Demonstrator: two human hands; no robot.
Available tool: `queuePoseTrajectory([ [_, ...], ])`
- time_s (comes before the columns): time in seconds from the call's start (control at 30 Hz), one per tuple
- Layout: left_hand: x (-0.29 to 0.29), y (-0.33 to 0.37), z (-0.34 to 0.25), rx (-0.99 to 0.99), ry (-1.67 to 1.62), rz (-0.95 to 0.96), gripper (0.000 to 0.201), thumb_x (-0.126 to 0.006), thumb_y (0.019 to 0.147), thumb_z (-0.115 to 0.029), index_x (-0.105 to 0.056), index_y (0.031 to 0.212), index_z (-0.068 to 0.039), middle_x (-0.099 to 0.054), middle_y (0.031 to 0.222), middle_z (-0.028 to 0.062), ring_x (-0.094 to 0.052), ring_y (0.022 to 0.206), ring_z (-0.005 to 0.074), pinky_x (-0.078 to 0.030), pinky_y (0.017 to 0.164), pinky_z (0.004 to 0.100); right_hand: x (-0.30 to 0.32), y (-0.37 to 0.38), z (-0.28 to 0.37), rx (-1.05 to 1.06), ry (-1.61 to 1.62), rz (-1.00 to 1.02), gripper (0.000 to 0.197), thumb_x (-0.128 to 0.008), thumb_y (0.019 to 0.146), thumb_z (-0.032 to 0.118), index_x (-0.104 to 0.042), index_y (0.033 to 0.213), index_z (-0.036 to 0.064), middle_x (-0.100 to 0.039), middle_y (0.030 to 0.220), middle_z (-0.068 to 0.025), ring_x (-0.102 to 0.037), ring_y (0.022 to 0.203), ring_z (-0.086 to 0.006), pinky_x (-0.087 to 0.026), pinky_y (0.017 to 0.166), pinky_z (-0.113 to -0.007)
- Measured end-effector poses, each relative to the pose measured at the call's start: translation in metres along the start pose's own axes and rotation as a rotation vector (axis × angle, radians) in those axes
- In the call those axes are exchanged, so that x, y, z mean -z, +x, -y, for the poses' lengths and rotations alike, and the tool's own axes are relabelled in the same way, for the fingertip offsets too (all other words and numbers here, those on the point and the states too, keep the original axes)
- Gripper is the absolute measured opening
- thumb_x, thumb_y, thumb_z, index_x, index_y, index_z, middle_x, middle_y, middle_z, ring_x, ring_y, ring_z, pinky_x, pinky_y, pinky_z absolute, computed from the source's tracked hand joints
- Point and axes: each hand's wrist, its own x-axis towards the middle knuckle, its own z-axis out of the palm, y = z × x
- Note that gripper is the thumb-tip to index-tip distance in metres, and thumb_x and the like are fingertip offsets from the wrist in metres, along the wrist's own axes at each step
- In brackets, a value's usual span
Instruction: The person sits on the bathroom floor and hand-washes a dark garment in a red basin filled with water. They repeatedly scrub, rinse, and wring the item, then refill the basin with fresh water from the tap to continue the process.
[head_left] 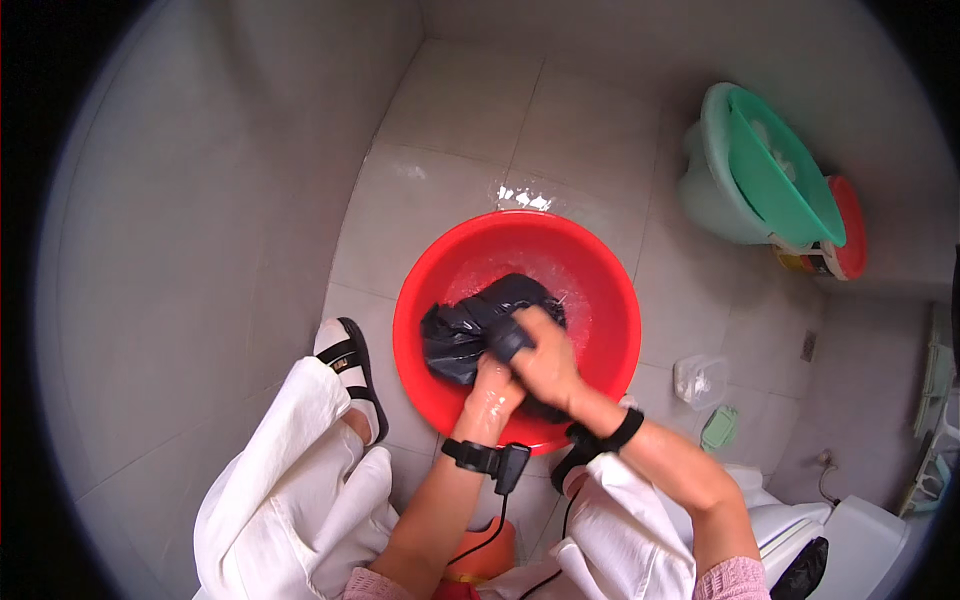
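Inside a round red basin [616, 300] on the floor lies a bunched black, shiny wet cloth [465, 335], perhaps a garment; its kind cannot be made out. A twisted fold of it rises between my two hands. My right hand [545, 362] is closed around that fold, slightly blurred. Just below and to its left, my left hand [494, 388] is wet and closed on the same cloth, its fingers partly hidden behind the fold and the right hand. Some water shows in the basin around the cloth.
Green and pale basins [785, 170] lean at the right wall beside a red-lidded bucket [848, 225]. A clear plastic container [699, 381] and a green lid [719, 427] lie on the tiles. A white toilet [850, 550] is at lower right; an orange stool [487, 548] is beneath me.
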Motion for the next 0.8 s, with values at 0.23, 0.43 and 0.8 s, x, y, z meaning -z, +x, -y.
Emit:
queuePoseTrajectory([
  [0.23,-0.08,-0.027,-0.022,-0.184,0.303,-0.147,0.025,-0.059,0.101,-0.029,-0.064,0.113,-0.007,-0.067,0.111,0.0054,-0.063,0.105,0.0201,-0.05,0.095,0.0378,0.038,0.004,-0.05,-0.437,0.001,-0.02,0.042,-0.062,0.087,0.029,-0.063,0.118,0.0015,-0.066,0.112,-0.0255,-0.065,0.107,-0.0413,-0.051,0.092,-0.046],
  [0.43,-0.053,0.005,-0.02,0.141,0.003,0.105,0.064,-0.049,0.095,-0.069,-0.059,0.114,-0.009,-0.063,0.12,0.0069,-0.055,0.115,0.0228,-0.04,0.103,0.0385,0.049,0.001,-0.041,-0.131,-0.718,0.087,0.067,-0.059,0.094,0.04,-0.036,0.153,0.0183,-0.025,0.162,-0.0192,-0.035,0.142,-0.0474,-0.04,0.112,-0.051],
  [0.8,-0.022,-0.009,-0.014,-0.246,-0.016,-0.648,0.081,-0.063,0.095,-0.047,-0.033,0.151,0.001,-0.037,0.156,0.0143,-0.029,0.148,0.0324,-0.029,0.12,0.0451,0.007,0.059,-0.11,0.168,-1.184,0.329,0.063,-0.059,0.093,0.051,-0.044,0.152,0.0327,-0.033,0.161,-0.0075,-0.03,0.147,-0.0327,-0.035,0.111,-0.058],
])
